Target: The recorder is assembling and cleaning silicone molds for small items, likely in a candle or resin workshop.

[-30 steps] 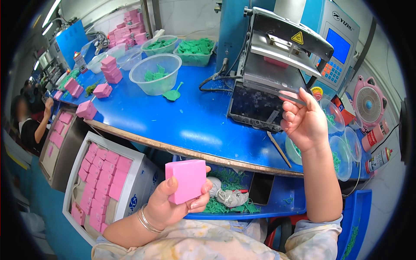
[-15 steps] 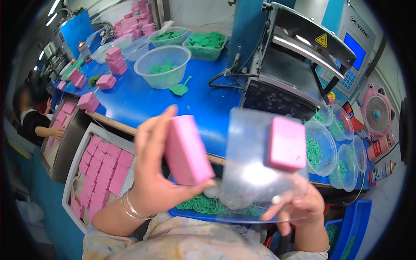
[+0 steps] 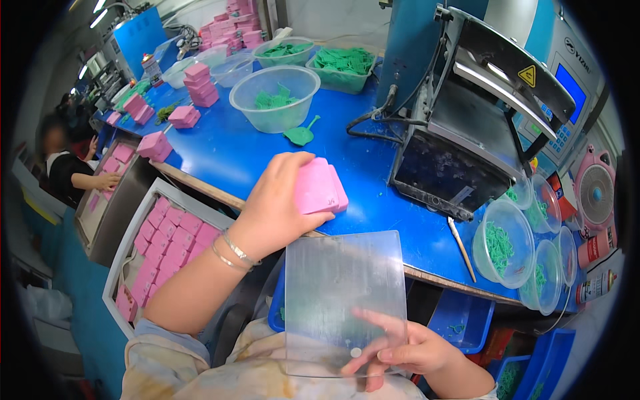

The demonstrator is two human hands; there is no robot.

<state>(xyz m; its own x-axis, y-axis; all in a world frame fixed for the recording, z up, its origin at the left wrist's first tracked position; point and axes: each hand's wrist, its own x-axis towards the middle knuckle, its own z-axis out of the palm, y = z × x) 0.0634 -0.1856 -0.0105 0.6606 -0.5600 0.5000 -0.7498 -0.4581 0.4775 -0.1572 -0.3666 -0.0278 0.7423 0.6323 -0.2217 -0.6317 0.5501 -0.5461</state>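
My left hand (image 3: pixel 275 200) is closed around a pair of pink blocks (image 3: pixel 316 188), pressed face to face just above the front edge of the blue table (image 3: pixel 253 167). My right hand (image 3: pixel 410 350) grips a clear, stiff plastic sheet (image 3: pixel 341 283) near its lower right corner, fingers partly behind it. Nothing lies on the sheet, which is held in front of my lap. To my left, a white tray (image 3: pixel 115 283) contains rows of similar pink blocks (image 3: pixel 167 247).
A heated press (image 3: pixel 497 127) stands at the back right. Clear bowls with green pieces (image 3: pixel 275 100) sit on the table, others (image 3: pixel 501 250) at right. A thin wooden-handled tool (image 3: pixel 462 250) lies near the edge. At far left, a co-worker's hand (image 3: pixel 105 181) touches pink blocks.
The pink block that lay on the plastic sheet is now in my left hand with the other one. The left hand has moved up and right; the sheet has come lower and left.
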